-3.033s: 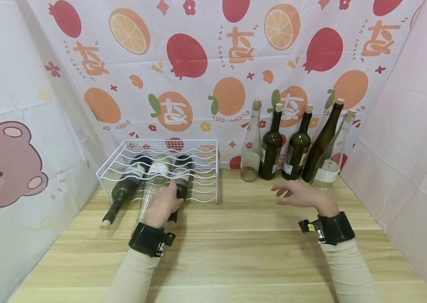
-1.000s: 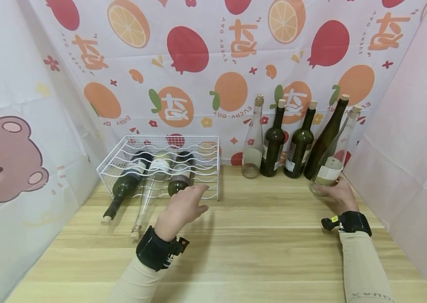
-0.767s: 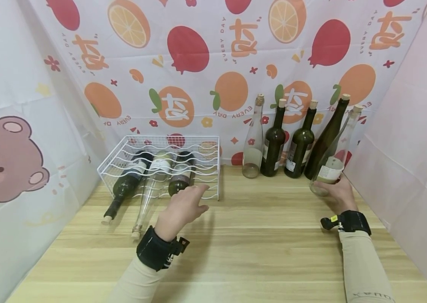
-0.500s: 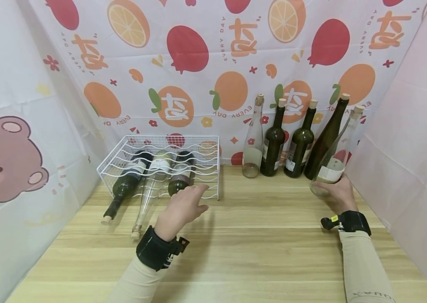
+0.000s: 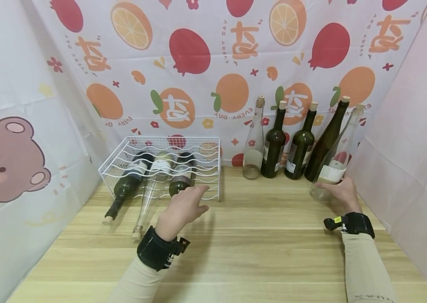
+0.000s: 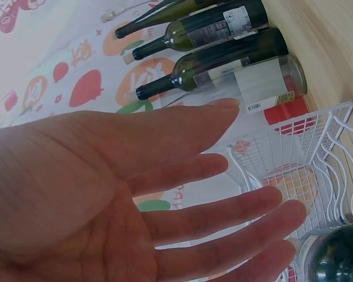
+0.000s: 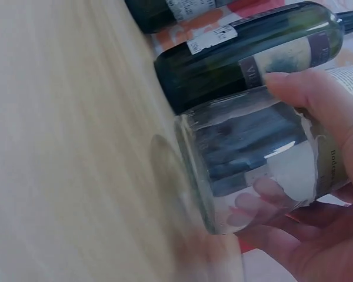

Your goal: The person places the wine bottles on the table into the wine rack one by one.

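Right hand: the right hand (image 5: 343, 193), well to the right of the rack, grips the lower body of a corked clear bottle (image 5: 332, 170), thumb on one side and fingers curled round the other.
Held bottle: pale label, neck up; whether its base touches the wood I can't tell from here.
Left hand: the left hand (image 5: 181, 210) hovers just in front of the rack, holding nothing, thumb wide of the extended fingers.
Wrists: each wears a black strap (image 5: 359, 223) with a small camera, over a beige sleeve (image 5: 368, 269).
Wire rack: the white wire rack (image 5: 194, 142), with wavy shelves, has three wine bottles lying in it.
Rack's left side: a dark green bottle (image 5: 128, 183), corked neck jutting out in front.
Rack's middle: a clear glass bottle (image 5: 149, 198), neck likewise out in front.
Nearest the left hand: another dark bottle (image 5: 181, 183) in the rack, its neck hidden behind that hand.
Standing row: right of the rack, a clear bottle (image 5: 252, 158), two dark green bottles (image 5: 272, 151) and a slim dark bottle (image 5: 324, 143), all corked.
Tabletop: pale wood-grain table (image 5: 258, 244) under the rack.
Backdrop: fruit-printed cloth (image 5: 188, 50) behind the rack; a pink bear (image 5: 5, 160) on the cloth to its left.
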Demonstrator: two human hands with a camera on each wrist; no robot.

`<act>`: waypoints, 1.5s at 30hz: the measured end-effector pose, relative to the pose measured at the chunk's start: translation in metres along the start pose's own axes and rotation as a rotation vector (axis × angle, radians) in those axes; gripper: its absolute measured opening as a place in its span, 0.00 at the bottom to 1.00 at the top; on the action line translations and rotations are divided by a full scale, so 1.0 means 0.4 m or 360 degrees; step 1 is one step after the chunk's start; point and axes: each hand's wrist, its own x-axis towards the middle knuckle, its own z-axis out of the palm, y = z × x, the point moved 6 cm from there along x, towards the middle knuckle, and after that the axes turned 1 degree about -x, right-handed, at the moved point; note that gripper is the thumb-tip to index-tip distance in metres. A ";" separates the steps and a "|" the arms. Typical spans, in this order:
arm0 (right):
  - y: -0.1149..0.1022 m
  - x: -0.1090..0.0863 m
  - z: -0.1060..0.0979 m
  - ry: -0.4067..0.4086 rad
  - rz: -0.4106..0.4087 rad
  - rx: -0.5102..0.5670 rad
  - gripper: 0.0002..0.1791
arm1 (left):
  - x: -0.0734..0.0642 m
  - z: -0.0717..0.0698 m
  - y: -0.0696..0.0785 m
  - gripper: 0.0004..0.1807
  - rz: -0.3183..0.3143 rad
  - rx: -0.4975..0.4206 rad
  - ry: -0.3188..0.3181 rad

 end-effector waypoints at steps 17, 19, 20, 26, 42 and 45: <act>-0.127 -0.021 0.014 -0.0455 -0.0580 -0.0101 0.42 | -0.005 -0.004 0.005 0.31 0.0017 -0.0031 0.0010; -0.145 -0.021 0.020 -0.0445 -0.0676 -0.0177 0.40 | -0.006 -0.005 0.004 0.31 0.0014 -0.0042 0.0011; -0.153 -0.022 0.022 -0.0440 -0.0710 -0.0225 0.39 | -0.006 -0.005 0.004 0.31 0.0018 -0.0040 0.0014; -0.193 -0.037 0.032 -0.0498 -0.0726 -0.0409 0.45 | -0.007 -0.010 0.005 0.31 0.0036 -0.0044 0.0024; -0.284 -0.078 0.079 -0.0733 -0.0807 -0.0460 0.44 | 0.006 -0.029 0.026 0.29 0.0253 -0.0129 0.0232; -0.296 -0.085 0.088 -0.0748 -0.0817 -0.0482 0.46 | 0.007 -0.032 0.028 0.28 0.0257 -0.0124 0.0233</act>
